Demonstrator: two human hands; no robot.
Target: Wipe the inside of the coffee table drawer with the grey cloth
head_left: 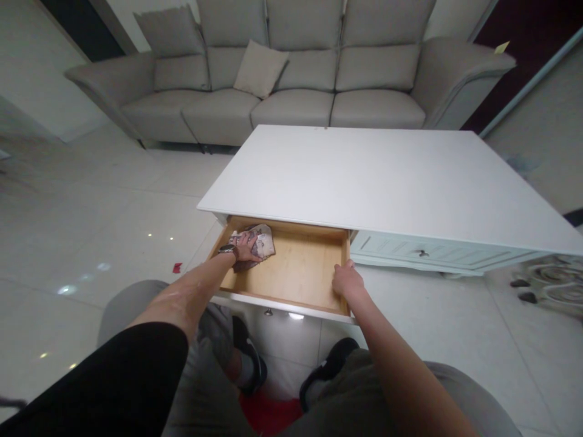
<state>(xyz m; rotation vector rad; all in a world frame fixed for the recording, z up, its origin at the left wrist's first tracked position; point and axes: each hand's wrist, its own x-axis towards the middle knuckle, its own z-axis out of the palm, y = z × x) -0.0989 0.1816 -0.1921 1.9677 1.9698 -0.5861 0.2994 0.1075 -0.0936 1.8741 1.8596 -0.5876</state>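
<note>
A wooden drawer (296, 276) is pulled out from the left end of a white coffee table (364, 176). In its left part lies a crumpled, patterned cloth (265, 238), brownish and pale. My left hand (246, 247), a dark watch on its wrist, presses on the cloth, with the thumb pointing right and part of the fabric hidden under the palm. On the drawer's right wall, my right hand (347, 280) has its fingers curled over the top edge. The drawer's white front with a small knob (268, 312) faces my legs.
A second, closed drawer (421, 252) is to the right. Behind the table stands a grey sofa (296, 112) with a beige cushion (260, 68). A small red scrap (177, 267) lies on the tiled floor. My knees flank the open drawer, and something red (271, 413) is below me.
</note>
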